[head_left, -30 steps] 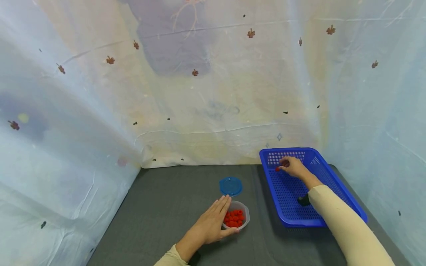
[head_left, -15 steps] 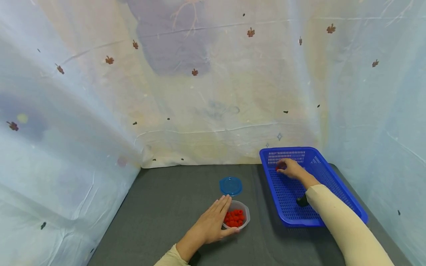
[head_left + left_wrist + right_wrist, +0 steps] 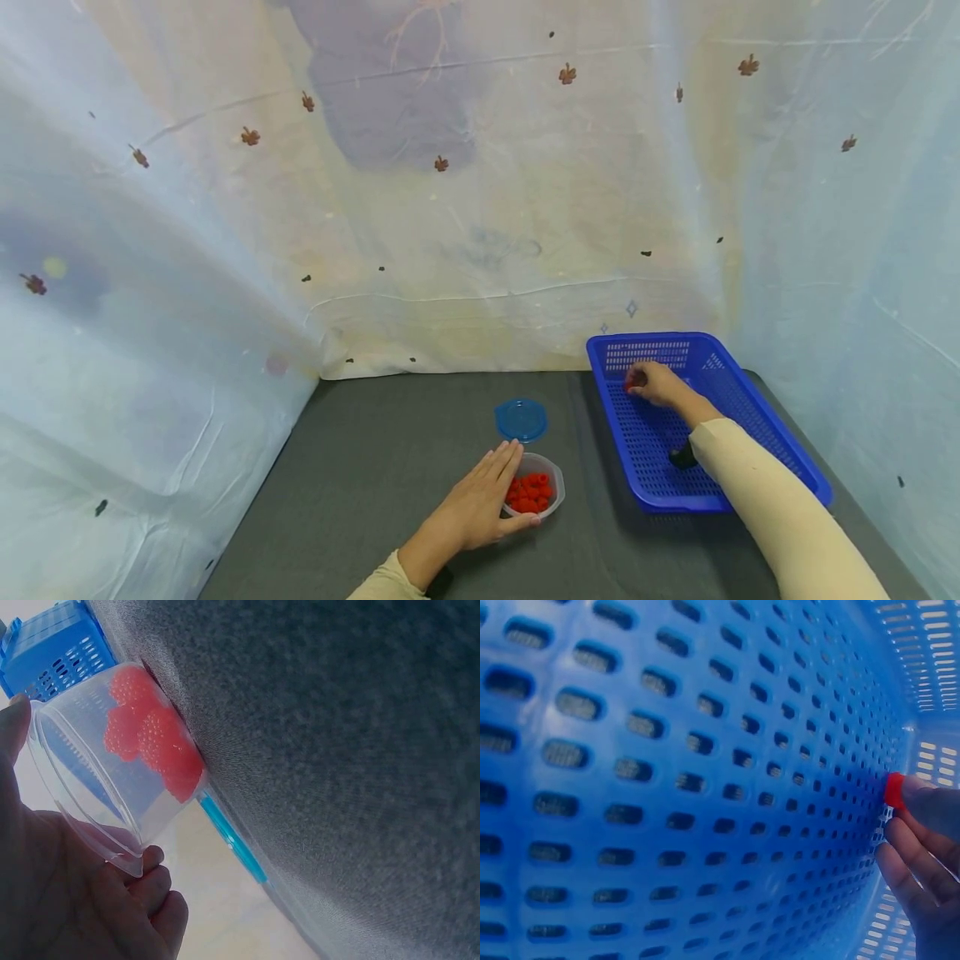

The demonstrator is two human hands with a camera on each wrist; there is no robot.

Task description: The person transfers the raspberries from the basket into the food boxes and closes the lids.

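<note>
My left hand (image 3: 474, 504) holds a clear plastic tub (image 3: 557, 477), its thumb at the near side of the rim and its fingers along the left side. Several red raspberries (image 3: 154, 735) lie in the bottom of the tub, which stands upright on the table. Inside the blue basket (image 3: 628, 467), towards its far left corner, my right hand (image 3: 658, 387) pinches one red raspberry (image 3: 894, 790) between thumb and fingertips. The raspberry is close to the basket floor and partly hidden by the thumb in the right wrist view.
A round blue lid (image 3: 521, 419) lies flat just beyond the tub. The basket's raised walls surround my right hand. A dark wrist-worn piece (image 3: 682, 456) shows under the right sleeve. Patterned curtains (image 3: 480, 250) hang behind and at both sides of the grey table (image 3: 375, 467).
The right hand has shifted slightly within the basket's far left corner, its fingers closing in on the raspberry there. The left hand and the tub have stayed in place.
</note>
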